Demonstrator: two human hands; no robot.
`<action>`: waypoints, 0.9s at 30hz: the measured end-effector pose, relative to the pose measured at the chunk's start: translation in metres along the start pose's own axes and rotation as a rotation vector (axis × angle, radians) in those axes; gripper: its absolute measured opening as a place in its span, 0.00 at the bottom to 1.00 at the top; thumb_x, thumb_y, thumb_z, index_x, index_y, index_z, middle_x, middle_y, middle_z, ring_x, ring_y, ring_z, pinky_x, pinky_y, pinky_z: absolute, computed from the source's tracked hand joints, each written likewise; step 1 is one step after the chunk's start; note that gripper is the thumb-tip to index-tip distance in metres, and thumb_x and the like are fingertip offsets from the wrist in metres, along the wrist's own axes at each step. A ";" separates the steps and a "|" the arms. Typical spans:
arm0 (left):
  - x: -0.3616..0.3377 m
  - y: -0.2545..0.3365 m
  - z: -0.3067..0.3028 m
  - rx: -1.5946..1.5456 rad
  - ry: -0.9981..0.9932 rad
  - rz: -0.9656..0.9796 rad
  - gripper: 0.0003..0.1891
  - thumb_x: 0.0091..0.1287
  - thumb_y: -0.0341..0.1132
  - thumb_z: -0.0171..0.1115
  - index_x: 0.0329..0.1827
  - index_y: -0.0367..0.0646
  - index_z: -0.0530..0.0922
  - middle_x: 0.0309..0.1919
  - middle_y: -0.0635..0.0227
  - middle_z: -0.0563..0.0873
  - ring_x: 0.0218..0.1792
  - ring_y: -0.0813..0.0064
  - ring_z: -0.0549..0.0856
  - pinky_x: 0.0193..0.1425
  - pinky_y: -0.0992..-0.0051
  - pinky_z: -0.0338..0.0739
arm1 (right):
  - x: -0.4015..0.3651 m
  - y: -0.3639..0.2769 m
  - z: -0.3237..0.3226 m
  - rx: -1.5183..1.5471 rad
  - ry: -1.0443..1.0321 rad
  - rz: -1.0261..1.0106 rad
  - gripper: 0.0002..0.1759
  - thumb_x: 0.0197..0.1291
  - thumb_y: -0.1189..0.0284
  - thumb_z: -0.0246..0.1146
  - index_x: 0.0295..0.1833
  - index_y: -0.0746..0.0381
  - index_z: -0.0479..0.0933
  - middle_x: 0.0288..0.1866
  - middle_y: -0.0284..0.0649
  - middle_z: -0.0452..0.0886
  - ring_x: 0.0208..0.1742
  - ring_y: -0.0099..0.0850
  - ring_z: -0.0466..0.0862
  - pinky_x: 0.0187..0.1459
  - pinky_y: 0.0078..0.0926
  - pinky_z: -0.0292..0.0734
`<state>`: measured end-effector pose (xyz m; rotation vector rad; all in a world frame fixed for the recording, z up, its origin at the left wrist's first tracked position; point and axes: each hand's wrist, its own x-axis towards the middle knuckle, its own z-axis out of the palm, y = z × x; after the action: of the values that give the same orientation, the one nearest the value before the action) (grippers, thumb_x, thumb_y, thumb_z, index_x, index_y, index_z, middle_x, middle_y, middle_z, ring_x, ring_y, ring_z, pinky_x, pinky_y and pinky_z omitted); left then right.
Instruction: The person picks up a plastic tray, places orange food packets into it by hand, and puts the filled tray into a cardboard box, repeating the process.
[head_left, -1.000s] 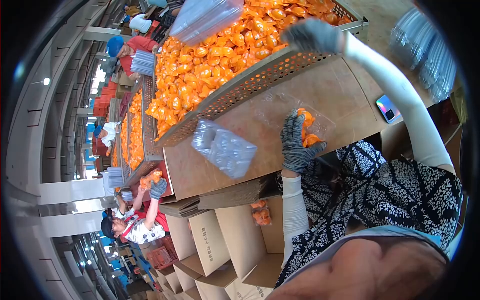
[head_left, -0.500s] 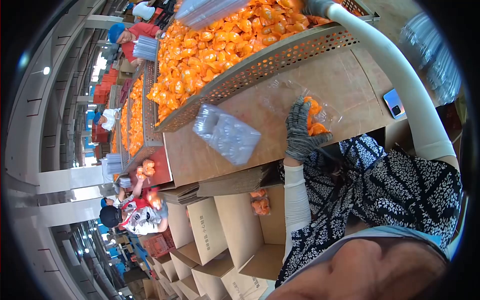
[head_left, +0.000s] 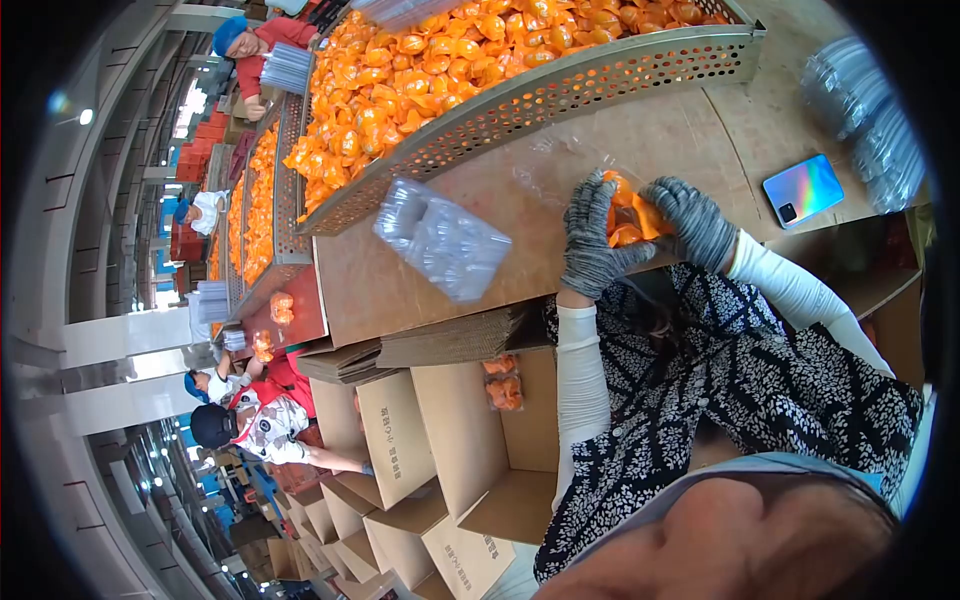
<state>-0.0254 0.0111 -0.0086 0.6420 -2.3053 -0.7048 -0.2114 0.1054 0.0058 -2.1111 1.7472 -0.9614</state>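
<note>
My left hand [head_left: 594,238], in a grey knitted glove, curls around the near left side of a clear plastic clamshell box holding several orange-wrapped pieces [head_left: 624,212]. The box's transparent lid [head_left: 550,165] seems to lie open beyond it, though its outline is faint. From the other side, my right hand [head_left: 692,224], gloved alike, closes on the orange-wrapped pieces at the box's right edge. Both palms and the box's bottom are hidden. To the left lies a stack of empty clear plastic boxes [head_left: 440,240] on the worktable [head_left: 420,290].
A perforated metal bin wall [head_left: 540,105] bounds a heap of orange-wrapped pieces [head_left: 420,90]. On the right are a phone [head_left: 803,190] and more stacked plastic boxes [head_left: 868,125]. Open cartons [head_left: 465,430] stand below the table's edge. A co-worker [head_left: 265,420] bends over cartons.
My right hand has come back from the heap to the box, where it now meets orange-wrapped pieces. My left hand stays at the box. The co-worker's arm has reached down toward the cartons.
</note>
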 end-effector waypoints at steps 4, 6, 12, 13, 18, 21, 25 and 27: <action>0.000 0.000 0.001 0.130 0.030 0.045 0.51 0.35 0.55 0.78 0.64 0.45 0.66 0.65 0.56 0.69 0.67 0.52 0.65 0.72 0.56 0.56 | 0.005 -0.011 -0.006 -0.135 -0.069 0.017 0.35 0.43 0.68 0.70 0.59 0.66 0.67 0.54 0.52 0.72 0.57 0.50 0.73 0.59 0.40 0.69; 0.000 0.000 0.000 0.094 0.011 0.038 0.51 0.35 0.56 0.78 0.64 0.45 0.66 0.65 0.56 0.69 0.67 0.52 0.65 0.72 0.56 0.54 | 0.008 -0.016 -0.022 -0.137 -0.133 0.005 0.35 0.44 0.68 0.70 0.59 0.66 0.67 0.54 0.52 0.73 0.57 0.50 0.73 0.59 0.40 0.69; 0.000 -0.005 0.001 -0.013 -0.013 0.040 0.52 0.35 0.58 0.77 0.64 0.45 0.66 0.65 0.56 0.69 0.67 0.52 0.65 0.74 0.55 0.51 | 0.021 0.001 -0.026 -0.037 -0.271 -0.019 0.25 0.54 0.67 0.65 0.57 0.63 0.71 0.46 0.46 0.78 0.46 0.44 0.81 0.47 0.36 0.77; 0.000 -0.005 0.000 -0.027 -0.018 0.033 0.51 0.35 0.58 0.77 0.64 0.45 0.66 0.64 0.56 0.70 0.67 0.53 0.65 0.74 0.55 0.51 | 0.021 0.001 -0.025 -0.039 -0.270 -0.021 0.25 0.54 0.67 0.65 0.57 0.63 0.71 0.46 0.46 0.78 0.46 0.44 0.81 0.47 0.36 0.77; -0.003 -0.005 0.004 0.095 0.012 0.016 0.50 0.36 0.59 0.76 0.63 0.45 0.67 0.64 0.57 0.70 0.67 0.53 0.65 0.72 0.55 0.52 | 0.020 -0.010 -0.019 -0.159 -0.285 0.076 0.22 0.53 0.67 0.64 0.54 0.61 0.73 0.43 0.43 0.79 0.46 0.43 0.81 0.45 0.36 0.78; -0.001 0.013 0.010 0.132 0.081 -0.063 0.49 0.37 0.57 0.76 0.63 0.44 0.68 0.63 0.58 0.71 0.67 0.53 0.64 0.70 0.55 0.53 | 0.012 -0.008 -0.002 -0.304 -0.213 0.075 0.21 0.52 0.68 0.64 0.53 0.60 0.73 0.42 0.43 0.79 0.44 0.43 0.82 0.44 0.36 0.78; -0.002 0.007 0.020 0.071 0.210 -0.075 0.40 0.40 0.50 0.76 0.58 0.45 0.72 0.60 0.60 0.75 0.65 0.56 0.68 0.67 0.57 0.57 | 0.017 -0.004 -0.003 -0.186 -0.149 0.041 0.22 0.49 0.67 0.67 0.51 0.61 0.74 0.40 0.43 0.79 0.41 0.42 0.82 0.41 0.36 0.79; -0.002 0.006 0.019 0.066 0.231 -0.053 0.37 0.40 0.46 0.77 0.55 0.45 0.73 0.58 0.60 0.76 0.62 0.56 0.71 0.67 0.58 0.60 | 0.025 0.013 -0.014 -0.125 -0.175 0.048 0.22 0.50 0.66 0.68 0.51 0.63 0.75 0.41 0.44 0.81 0.42 0.41 0.83 0.41 0.34 0.79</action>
<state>-0.0391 0.0222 -0.0185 0.7752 -2.1115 -0.5495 -0.2281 0.0815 0.0176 -2.1440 1.8025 -0.6483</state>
